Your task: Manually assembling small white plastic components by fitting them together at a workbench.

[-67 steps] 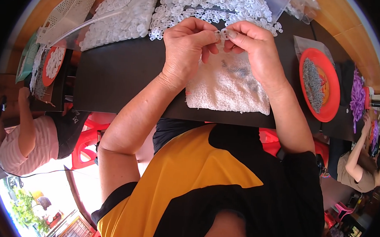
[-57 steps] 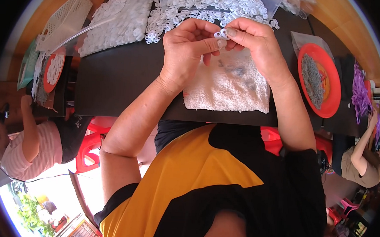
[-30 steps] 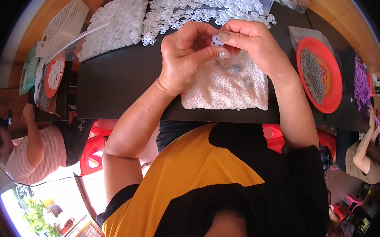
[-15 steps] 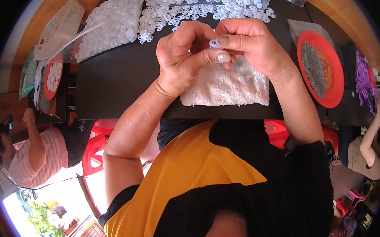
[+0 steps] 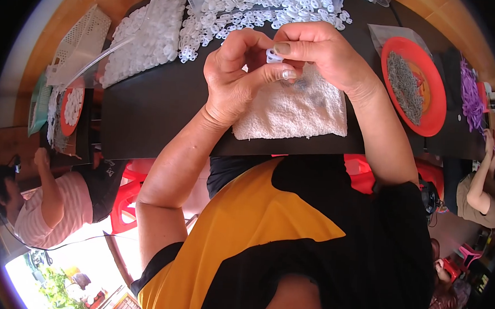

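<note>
Widest way through: dark tabletop point(image 5: 149, 102) left of the left forearm point(image 5: 183, 157), from near edge to the bag of white pieces point(image 5: 144, 43) blocking far left. Far centre blocked by loose white pieces point(image 5: 240, 21). 2 hands, left hand point(image 5: 232, 78) and right hand point(image 5: 331, 58), obstruct the white cloth's point(image 5: 294, 118) far part. Right: gap between right hand and red bowl point(image 5: 438, 117), narrowing toward near.

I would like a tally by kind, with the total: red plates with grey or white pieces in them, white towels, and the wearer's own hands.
Red plates: 2
White towel: 1
Wearer's hands, left hand and right hand: 2
Total: 5
Small white pieces between the hands overlap too much to count.
</note>
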